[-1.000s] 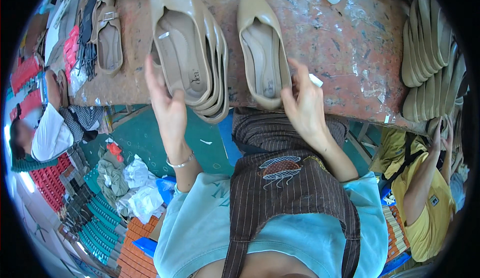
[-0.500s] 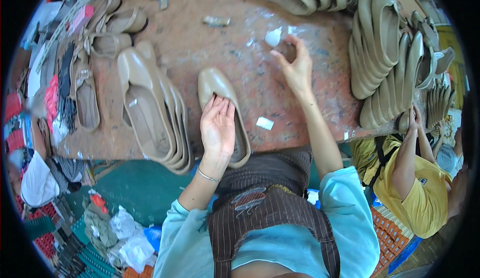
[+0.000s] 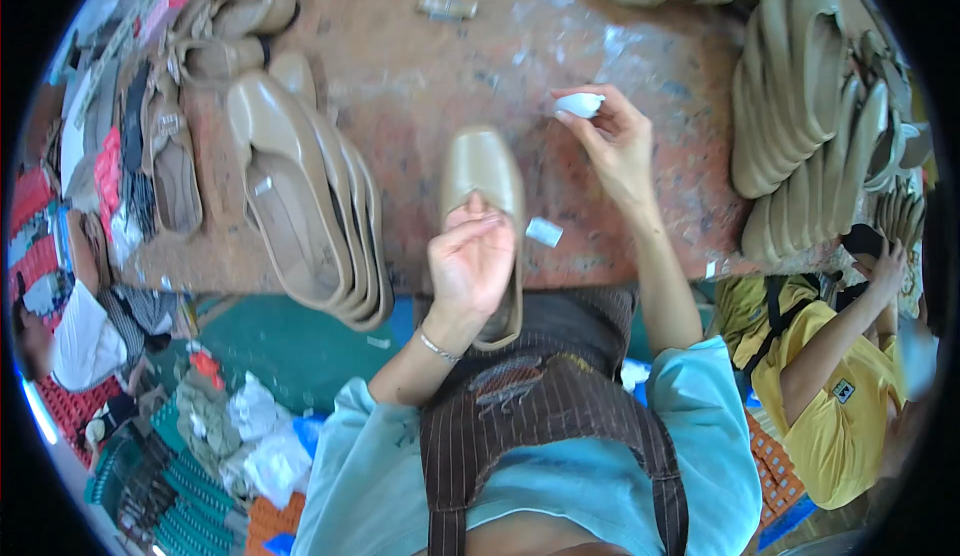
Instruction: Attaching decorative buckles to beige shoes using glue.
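Note:
A glossy beige slip-on shoe (image 3: 483, 171) is in front of me, toe pointing away and heel past the table's near edge. My left hand (image 3: 472, 261), palm up, is closed on it with the fingertips at the front of the opening. My right hand (image 3: 618, 141) pinches a small, rounded white piece (image 3: 580, 105) between thumb and fingers, above the table to the right of the shoe. I cannot make out what the white piece is. A small white slip (image 3: 544, 232) lies on the table between the shoe and my right forearm.
A nested row of beige shoes (image 3: 300, 221) stands to the left, with strapped shoes (image 3: 175, 191) beyond. More shoe stacks (image 3: 790, 96) line the right side. A small crumpled strip (image 3: 447, 8) lies farther back. A person in a yellow shirt (image 3: 835, 366) works at the right.
My right hand has picked up the white piece from the table and drawn it nearer. My left hand and the shoe have shifted right in view.

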### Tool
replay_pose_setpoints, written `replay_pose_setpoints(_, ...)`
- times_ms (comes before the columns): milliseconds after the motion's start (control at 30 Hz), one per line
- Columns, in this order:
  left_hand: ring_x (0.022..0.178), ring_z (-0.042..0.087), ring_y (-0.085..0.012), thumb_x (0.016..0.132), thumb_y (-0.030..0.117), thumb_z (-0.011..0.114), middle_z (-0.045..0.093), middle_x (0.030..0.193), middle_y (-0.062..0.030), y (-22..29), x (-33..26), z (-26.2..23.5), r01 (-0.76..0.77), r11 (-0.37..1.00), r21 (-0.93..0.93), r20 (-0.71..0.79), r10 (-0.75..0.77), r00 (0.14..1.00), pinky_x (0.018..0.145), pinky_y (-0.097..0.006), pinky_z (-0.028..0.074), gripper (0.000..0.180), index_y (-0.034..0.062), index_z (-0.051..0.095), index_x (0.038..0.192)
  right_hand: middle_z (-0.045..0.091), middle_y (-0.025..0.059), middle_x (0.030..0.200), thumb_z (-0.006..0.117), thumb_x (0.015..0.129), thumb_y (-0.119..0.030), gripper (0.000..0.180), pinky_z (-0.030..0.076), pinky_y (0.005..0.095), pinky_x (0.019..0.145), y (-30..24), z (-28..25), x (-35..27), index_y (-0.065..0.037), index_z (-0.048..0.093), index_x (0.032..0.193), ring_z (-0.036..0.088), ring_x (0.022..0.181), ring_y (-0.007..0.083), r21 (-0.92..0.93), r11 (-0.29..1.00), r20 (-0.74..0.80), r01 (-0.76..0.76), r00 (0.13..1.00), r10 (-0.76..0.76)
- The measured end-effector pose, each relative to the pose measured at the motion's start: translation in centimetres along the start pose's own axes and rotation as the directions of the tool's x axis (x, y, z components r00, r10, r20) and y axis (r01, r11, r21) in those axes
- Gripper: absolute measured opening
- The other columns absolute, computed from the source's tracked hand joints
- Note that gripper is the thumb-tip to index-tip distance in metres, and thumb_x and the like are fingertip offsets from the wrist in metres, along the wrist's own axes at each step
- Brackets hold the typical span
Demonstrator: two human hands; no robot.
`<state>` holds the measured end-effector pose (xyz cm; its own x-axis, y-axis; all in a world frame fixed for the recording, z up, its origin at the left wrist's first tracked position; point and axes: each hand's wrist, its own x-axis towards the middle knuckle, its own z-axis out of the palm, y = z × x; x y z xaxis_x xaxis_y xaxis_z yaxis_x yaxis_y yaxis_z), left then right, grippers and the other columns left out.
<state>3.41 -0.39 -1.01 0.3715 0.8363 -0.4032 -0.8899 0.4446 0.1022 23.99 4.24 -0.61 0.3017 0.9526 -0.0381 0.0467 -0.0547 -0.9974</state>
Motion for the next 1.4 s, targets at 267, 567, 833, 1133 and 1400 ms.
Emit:
replay_pose_setpoints(267, 0.084, 0.05, -0.0163, 0.077, -0.017, 0.049, 0.051, 0.096, -0.0069, -3.0, -2.2, -2.1, -0.002, 0.999, 0.045, -0.052, 0.005, 0.999, 0.089, -0.029, 0.043, 0.018, 0.0002, 0.055, 0.08, 0.07, 0.0101, 0.087, 0.081, 0.076, -0.01, 0.027, 0.053, 0.0327, 0.066, -1.9, -1.4, -8.3, -0.002, 0.073, 0.101, 0.065, 0.077, 0.0226, -0.494, 0.84, 0.257, 0.225, 0.961, -0.106)
replay_pose_setpoints(567, 0.121, 0.054, -0.0235, 0.081, -0.015, 0.048, 0.058, 0.128, -0.014, -2.9, -2.1, -1.7, 0.022, 0.995, 0.093, -0.054, -0.017, 0.998, 0.104, -0.035, 0.042, 0.038, -0.0081, 0.057, 0.117, 0.064, 0.0078, 0.081, 0.08, 0.078, -0.017, 0.025, 0.05, 0.037, 0.06, -2.4, -0.2, -7.9, -0.004, 0.071, 0.096, 0.061, 0.072, 0.0261, -0.592, 0.674, 0.391, 0.442, 0.889, -0.239)
replay_pose_setpoints(833, 0.124, 0.053, -0.0234, 0.085, -0.012, 0.05, 0.058, 0.129, -0.0144, -3.1, -2.0, -1.3, -0.001, 0.988, 0.152, -0.05, 0.009, 0.999, 0.106, -0.036, 0.041, 0.036, -0.0075, 0.056, 0.12, 0.061, 0.0074, 0.078, 0.077, 0.081, -0.02, 0.021, 0.049, 0.0383, 0.058, -3.3, 0.3, -7.4, -0.005, 0.068, 0.092, 0.059, 0.071, 0.0269, -0.656, 0.612, 0.428, 0.442, 0.886, -0.18)
replay_pose_setpoints(1133, 0.122, 0.054, -0.0224, 0.085, -0.011, 0.051, 0.058, 0.128, -0.014, -3.1, -1.9, -1.1, 0.003, 0.983, 0.182, -0.048, 0.005, 0.999, 0.105, -0.035, 0.042, 0.039, -0.0094, 0.052, 0.124, 0.061, 0.0083, 0.08, 0.075, 0.081, -0.018, 0.017, 0.05, 0.0393, 0.061, -3.8, 0.8, -7.2, -0.006, 0.066, 0.09, 0.06, 0.074, 0.028, -0.667, 0.595, 0.446, 0.448, 0.88, -0.163)
replay_pose_setpoints(1400, 0.123, 0.054, -0.0222, 0.085, -0.011, 0.05, 0.058, 0.129, -0.0147, -3.1, -1.8, -0.8, 0.037, 0.973, 0.226, -0.084, -0.019, 0.996, 0.108, -0.036, 0.04, 0.042, -0.01, 0.051, 0.127, 0.06, 0.0093, 0.078, 0.075, 0.081, -0.017, 0.017, 0.049, 0.0396, 0.061, -4.5, 0.9, -6.9, -0.006, 0.064, 0.085, 0.06, 0.073, 0.0287, -0.676, 0.581, 0.457, 0.453, 0.876, -0.151)
